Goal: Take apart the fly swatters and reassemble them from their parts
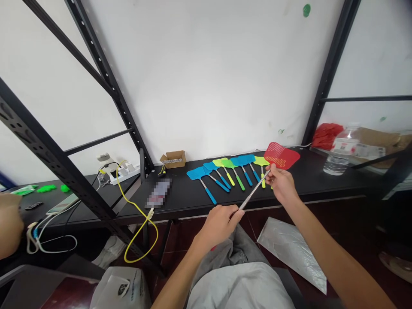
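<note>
My left hand [220, 223] is closed around the lower end of a red fly swatter's metal rod [254, 191]. My right hand [281, 182] pinches the rod higher up, just below the red mesh head [281, 155]. The swatter is held above the black shelf [193, 195], slanting up to the right. Behind it, a row of several blue, green and yellow fly swatters [233, 171] lies flat on the shelf.
A small cardboard box [174, 159] stands by the wall. A phone [158, 193] with a yellow cable [138, 214] lies at left, near a power strip [124, 171]. A water bottle [341, 152] and red bag [326, 135] are at right. A silver pouch [291, 249] lies by my knee.
</note>
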Demonstrator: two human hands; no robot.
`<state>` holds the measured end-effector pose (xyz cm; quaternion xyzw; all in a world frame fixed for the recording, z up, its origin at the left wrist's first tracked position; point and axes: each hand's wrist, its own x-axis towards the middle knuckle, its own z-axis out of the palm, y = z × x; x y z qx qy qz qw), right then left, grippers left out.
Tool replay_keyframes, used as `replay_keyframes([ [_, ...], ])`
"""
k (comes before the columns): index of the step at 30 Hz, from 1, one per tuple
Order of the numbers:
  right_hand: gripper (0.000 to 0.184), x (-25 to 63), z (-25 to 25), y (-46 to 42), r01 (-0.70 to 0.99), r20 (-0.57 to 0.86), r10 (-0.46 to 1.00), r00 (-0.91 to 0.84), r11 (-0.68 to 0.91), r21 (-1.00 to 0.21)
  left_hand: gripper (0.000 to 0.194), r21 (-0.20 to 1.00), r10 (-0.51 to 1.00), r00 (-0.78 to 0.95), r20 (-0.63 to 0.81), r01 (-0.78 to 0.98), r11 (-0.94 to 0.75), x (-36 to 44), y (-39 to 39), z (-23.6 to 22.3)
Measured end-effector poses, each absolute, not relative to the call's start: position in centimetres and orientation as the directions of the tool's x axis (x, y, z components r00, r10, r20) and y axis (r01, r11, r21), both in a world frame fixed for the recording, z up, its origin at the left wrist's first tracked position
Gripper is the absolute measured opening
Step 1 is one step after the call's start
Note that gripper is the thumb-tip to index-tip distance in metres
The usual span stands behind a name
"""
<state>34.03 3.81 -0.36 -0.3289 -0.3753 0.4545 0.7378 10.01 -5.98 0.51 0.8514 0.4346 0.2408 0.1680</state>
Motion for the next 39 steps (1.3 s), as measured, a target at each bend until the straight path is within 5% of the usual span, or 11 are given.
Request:
replay_keyframes([
  [14, 0.044, 32.4, -0.3, 3.2, -0.475, 0.231, 0.945, 0.233, 0.318, -0.82, 0.036, 0.623, 0.846, 0.492, 0.207, 0.601, -0.501, 8.4, -5.5, 0.6],
  [26, 0.047, 25.2, -1.7, -0.6, -0.18, 0.312, 0.902, -0.299, 0.268, -0.947, 0.047, 0.859, 0.899, 0.383, 0.214, 0.364, -0.36, 9.2, -4.6, -0.5],
  [39, 0.045, 27.6, -0.8, 0.8, -0.26, 0.296, 0.955, -0.02, 0.281, -0.924, 0.049, 0.996, 0.906, 0.421, 0.047, 0.046, -0.073, 11.9, -4.7, -1.9],
])
